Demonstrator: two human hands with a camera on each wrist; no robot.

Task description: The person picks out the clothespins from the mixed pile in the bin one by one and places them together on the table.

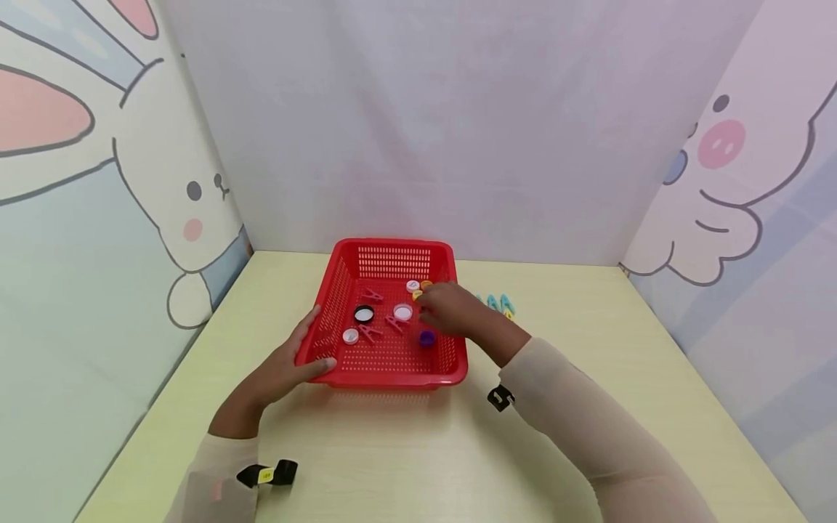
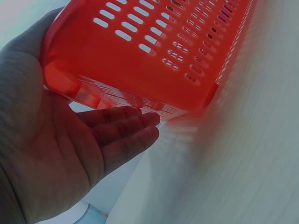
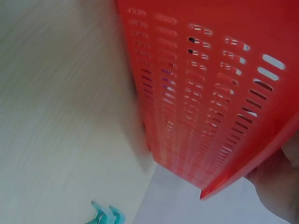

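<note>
Though head-view only, 3 pink clips (image 1: 395,324)

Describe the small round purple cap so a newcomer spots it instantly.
On the pale yellow table, find the red perforated plastic basket. Inside, toward its near right corner and just below the right hand in the head view, sits the small round purple cap. It alone is purple among the pink plastic clips and other round caps.
</note>
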